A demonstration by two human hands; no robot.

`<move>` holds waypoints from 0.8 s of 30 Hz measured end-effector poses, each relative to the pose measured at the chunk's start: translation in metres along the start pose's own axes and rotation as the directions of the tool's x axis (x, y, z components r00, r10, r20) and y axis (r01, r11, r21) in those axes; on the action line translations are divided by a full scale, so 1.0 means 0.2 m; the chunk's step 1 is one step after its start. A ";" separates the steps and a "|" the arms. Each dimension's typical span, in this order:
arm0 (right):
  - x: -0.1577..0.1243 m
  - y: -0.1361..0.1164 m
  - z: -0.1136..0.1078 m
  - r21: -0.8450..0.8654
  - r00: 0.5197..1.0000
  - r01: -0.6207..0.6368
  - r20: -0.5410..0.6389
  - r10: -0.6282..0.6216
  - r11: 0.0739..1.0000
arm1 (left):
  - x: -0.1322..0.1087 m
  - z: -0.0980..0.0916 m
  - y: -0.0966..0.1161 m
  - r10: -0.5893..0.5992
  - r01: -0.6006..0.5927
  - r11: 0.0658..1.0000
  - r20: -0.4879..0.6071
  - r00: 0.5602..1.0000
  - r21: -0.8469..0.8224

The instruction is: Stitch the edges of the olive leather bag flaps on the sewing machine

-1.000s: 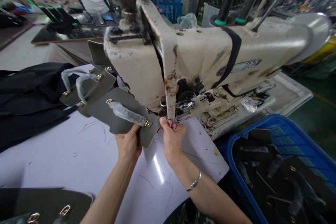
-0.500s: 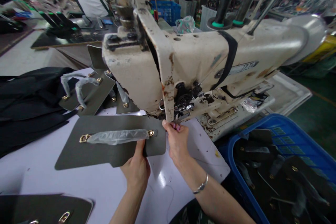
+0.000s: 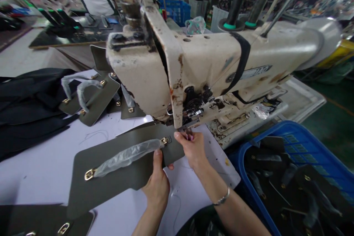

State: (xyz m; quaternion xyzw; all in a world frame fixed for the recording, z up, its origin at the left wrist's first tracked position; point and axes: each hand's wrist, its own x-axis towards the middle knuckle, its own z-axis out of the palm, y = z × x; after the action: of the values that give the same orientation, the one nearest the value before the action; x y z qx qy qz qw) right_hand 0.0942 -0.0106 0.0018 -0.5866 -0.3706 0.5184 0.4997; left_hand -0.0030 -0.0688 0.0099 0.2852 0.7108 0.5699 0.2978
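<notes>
Though under the sewing machine head (image 3: 143, 66), left hand (image 3: 156, 188) and right hand (image 3: 192, 149) gripping a grey panel (image 3: 110, 180)

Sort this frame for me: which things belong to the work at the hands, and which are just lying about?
In use: left hand, right hand, grey panel with plastic-wrapped strap, sewing machine.
Lying about: stacked grey panels, black material, blue crate.

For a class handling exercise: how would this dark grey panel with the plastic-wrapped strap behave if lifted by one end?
Probably fairly stiff: the dark grey panel lies flat beyond the left hand. The gold buckle may make its far end slightly heavy, and the plastic-wrapped strap may feel slippery.
</notes>
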 end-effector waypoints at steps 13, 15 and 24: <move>0.08 -0.02 0.03 0.095 0.999 0.034 -0.037 -0.030 0.995 | -0.01 0.02 -0.02 -0.206 0.275 0.945 0.328 0.922 -0.177; 0.08 -0.03 0.01 0.039 0.999 0.047 -0.019 -0.047 0.998 | -0.04 -0.03 0.00 -0.247 0.361 0.932 0.681 0.689 -0.028; -0.06 -0.20 -0.12 -0.349 0.926 0.334 -0.054 -0.374 0.876 | 0.51 -0.14 0.24 0.441 -0.528 0.840 0.410 0.798 0.125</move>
State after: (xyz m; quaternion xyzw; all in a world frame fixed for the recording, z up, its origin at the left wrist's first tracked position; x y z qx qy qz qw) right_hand 0.1184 -0.0169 0.0429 -0.6148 -0.5233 0.3117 0.5010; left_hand -0.0873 -0.0020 0.0515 0.5922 0.6070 0.4765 0.2318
